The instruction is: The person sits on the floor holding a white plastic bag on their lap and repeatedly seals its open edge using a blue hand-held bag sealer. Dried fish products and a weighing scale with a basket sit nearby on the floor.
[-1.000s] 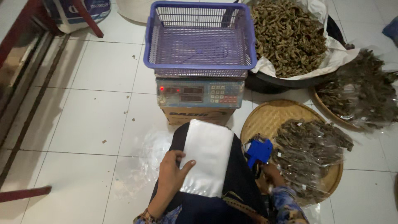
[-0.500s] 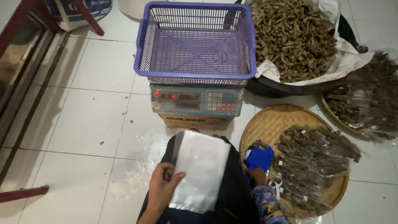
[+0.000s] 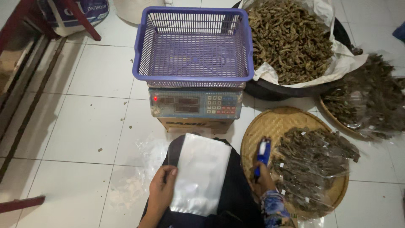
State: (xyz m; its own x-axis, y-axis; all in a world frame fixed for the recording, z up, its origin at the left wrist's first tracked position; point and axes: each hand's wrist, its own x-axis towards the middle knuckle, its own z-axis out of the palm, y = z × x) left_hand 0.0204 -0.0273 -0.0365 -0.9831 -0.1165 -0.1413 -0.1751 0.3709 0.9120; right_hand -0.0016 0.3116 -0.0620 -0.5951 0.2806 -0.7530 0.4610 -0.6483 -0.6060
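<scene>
My left hand (image 3: 161,189) rests on my lap and holds the left edge of a clear plastic bag (image 3: 201,171) that lies flat over dark cloth. My right hand (image 3: 265,177) grips a blue stapler (image 3: 261,155), held upright beside a round woven tray (image 3: 270,124). On that tray lie several sealed bags of dried brown pieces (image 3: 314,162). Just ahead of my knees stands an electronic scale (image 3: 196,103) with an empty purple plastic basket (image 3: 195,44) on top.
A black tub lined with white paper (image 3: 337,63) holds a heap of dried brown pieces at the back right. A second woven tray (image 3: 371,101) of filled bags lies at the right edge. Loose clear bags (image 3: 147,152) lie on the white floor tiles.
My right hand has raised the blue stapler upright over the tray's edge. My left hand has slid down the bag's left edge. The view has tilted slightly.
</scene>
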